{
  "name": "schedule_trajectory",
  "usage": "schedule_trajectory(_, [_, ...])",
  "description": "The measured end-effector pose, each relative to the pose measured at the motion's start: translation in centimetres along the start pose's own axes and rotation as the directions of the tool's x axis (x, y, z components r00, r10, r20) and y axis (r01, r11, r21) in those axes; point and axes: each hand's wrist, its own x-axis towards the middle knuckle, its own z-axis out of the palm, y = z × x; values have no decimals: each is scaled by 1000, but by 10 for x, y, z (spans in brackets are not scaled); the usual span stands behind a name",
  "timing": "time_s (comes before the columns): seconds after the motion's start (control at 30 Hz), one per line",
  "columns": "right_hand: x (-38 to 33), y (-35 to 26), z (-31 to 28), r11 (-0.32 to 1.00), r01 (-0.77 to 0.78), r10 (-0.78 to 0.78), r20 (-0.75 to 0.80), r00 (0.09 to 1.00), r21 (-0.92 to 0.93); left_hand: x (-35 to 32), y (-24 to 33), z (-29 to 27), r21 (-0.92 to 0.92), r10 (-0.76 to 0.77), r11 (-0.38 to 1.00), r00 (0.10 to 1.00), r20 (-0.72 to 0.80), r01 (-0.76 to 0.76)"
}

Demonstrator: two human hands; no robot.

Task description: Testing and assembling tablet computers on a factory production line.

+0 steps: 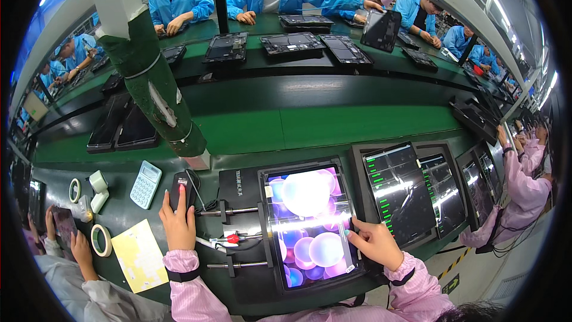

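Note:
A tablet [310,244] with a lit screen of pink, purple and blue bubbles lies in a black test fixture [238,289] with metal rods. My right hand [378,245] is at the tablet's right edge, index finger and thumb apart, the thumb over the screen's border and the other fingers curled. My left hand [179,226] has its fingers stretched out, fingertips on a small black box [182,186] with a red mark. A red and white connector [229,239] with cables sits between that hand and the tablet.
Right of the fixture, dark tablets [400,197] with green text rest in black trays. At left are a calculator [145,185], a tape roll [101,240] and a yellow sheet [141,256]. A green-wrapped post [155,89] rises behind. Co-workers sit on both sides and opposite.

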Motion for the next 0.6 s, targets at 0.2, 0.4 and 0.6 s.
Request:
schedule_trajectory(0.2, [-1, 17, 3, 903, -201, 185, 78, 980, 379, -2, -5, 6, -44, -28, 999, 999, -40, 26])
schedule_trajectory(0.4, [0, 20, -20, 572, -310, 205, 233, 950, 759, 3, 31, -18, -187, 121, 973, 987, -102, -139])
schedule_trajectory(0.6, [-2, -10, -4, 543, -132, 196, 27, 980, 829, -12, 64, -33, -303, 469, 850, 881, 62, -431])
